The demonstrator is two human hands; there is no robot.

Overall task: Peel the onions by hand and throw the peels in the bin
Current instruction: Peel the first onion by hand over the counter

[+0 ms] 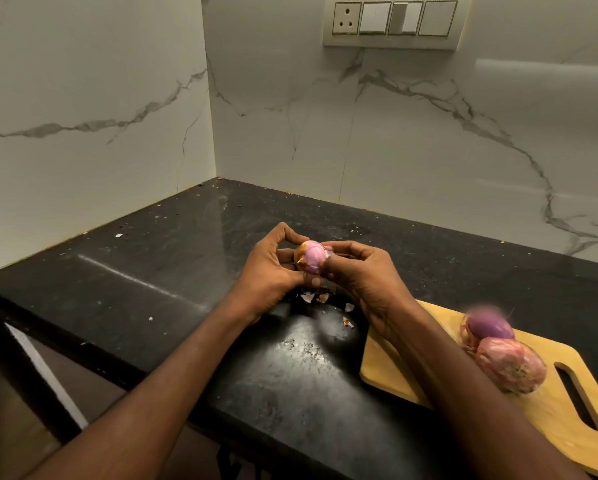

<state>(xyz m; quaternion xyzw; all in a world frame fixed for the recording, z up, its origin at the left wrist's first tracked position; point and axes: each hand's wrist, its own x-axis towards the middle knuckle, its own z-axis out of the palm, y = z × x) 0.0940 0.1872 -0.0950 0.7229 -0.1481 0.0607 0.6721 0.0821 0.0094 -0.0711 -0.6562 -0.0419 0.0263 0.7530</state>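
1. We see both hands raised a little above the dark stone surface (152, 271), meeting around 1 onion (314, 256) near the middle of the view.
2. The left hand (269, 268) cups the onion from its left side, fingers curled round it.
3. The right hand (363, 271) holds the onion's right side, thumb and fingertips pinching at its skin; whether a strip is lifted we cannot tell.
4. The onion shows pale purple flesh on top, with brown skin clinging at its left edge.
5. Small peel scraps (316, 297) lie on the surface just below the hands.
6. A wooden cutting board (550, 403) lies to the right, under the right forearm.
7. On the board rest 2 more onions, touching: a peeled purple onion (491, 325) behind, an unpeeled onion (510, 368) in front.
8. A switch panel (394, 22) sits on the marble wall (429, 133) above.
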